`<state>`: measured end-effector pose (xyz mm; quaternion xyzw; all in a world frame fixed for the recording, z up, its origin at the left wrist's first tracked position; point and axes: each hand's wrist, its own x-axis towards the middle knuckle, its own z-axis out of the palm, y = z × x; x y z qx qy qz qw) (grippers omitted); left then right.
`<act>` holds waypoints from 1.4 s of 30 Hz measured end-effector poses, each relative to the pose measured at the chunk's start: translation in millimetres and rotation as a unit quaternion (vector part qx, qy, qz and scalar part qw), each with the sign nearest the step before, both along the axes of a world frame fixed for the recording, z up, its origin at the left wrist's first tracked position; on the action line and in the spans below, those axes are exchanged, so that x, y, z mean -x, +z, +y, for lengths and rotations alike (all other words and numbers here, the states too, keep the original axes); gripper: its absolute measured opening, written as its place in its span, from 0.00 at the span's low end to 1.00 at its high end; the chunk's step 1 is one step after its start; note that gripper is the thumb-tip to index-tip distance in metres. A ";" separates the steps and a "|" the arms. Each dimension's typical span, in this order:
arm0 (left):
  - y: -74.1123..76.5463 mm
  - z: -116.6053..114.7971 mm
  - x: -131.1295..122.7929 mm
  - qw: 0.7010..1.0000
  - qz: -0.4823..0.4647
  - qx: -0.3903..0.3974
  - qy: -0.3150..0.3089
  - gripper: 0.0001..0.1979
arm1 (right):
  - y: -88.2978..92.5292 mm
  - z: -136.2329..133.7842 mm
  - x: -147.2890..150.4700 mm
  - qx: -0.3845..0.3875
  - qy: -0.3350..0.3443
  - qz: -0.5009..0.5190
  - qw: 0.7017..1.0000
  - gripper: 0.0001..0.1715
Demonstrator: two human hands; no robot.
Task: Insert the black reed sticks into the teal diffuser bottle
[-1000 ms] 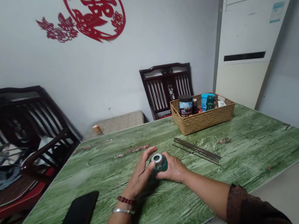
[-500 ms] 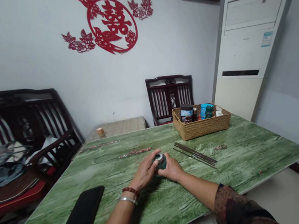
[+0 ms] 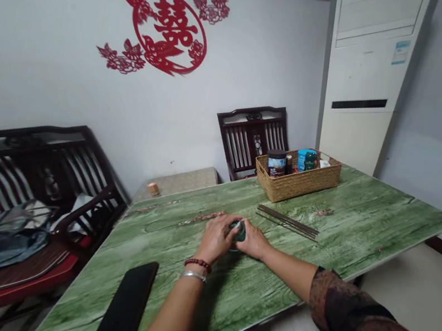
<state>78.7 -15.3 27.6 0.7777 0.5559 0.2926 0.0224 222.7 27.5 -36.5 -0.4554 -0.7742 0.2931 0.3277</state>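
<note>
My two hands are closer together now than a moment ago, and this is the main change. My left hand (image 3: 216, 238) is curved over the small teal-green glass jar (image 3: 238, 232) from the left side, and my right hand (image 3: 254, 243) is closed against it from the right side. Both hands are nearly shut and they have hold of the jar between them. The pale ring at the top of the jar showed clearly before, but now my fingers cover most of it, so the jar is held more tightly and I see less of it. I cannot tell if its base is touching the surface.

The jar stays in the middle of the long green wood-pattern surface (image 3: 368, 218), near the edge on my side. At about 1 o'clock from my hands stands a woven wicker basket (image 3: 295, 182) with some jars and bottles inside. At about 2 o'clock lie several thin dark rods (image 3: 287, 222), and they are not touching my hands. At about 7 o'clock there is a black rectangular phone (image 3: 125, 305), lying flat just beside my left arm. On my left wrist I wear a dark red bead bracelet (image 3: 198, 264) and a silver bangle (image 3: 193, 275).
</note>
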 end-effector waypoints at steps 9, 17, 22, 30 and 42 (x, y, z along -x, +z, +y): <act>3.9 -42.0 13.8 0.856 -0.506 0.109 0.005 0.27 | 38.9 -2.8 -50.2 -0.011 -0.004 0.168 0.986 0.35; -20.2 -82.2 26.0 0.711 -0.651 0.261 0.045 0.38 | 67.0 -22.9 -89.5 0.146 0.059 0.367 0.917 0.41; -33.9 -83.4 19.7 0.752 -0.608 0.237 0.092 0.37 | 22.1 -40.2 -75.3 0.222 0.011 0.320 0.921 0.43; -45.3 -77.6 19.6 0.783 -0.580 0.189 0.122 0.36 | -5.7 -47.0 -67.5 0.159 -0.028 0.250 0.955 0.39; -40.6 -75.4 20.1 0.818 -0.536 0.170 0.123 0.32 | 0.7 -48.8 -66.4 0.115 -0.041 0.217 0.969 0.37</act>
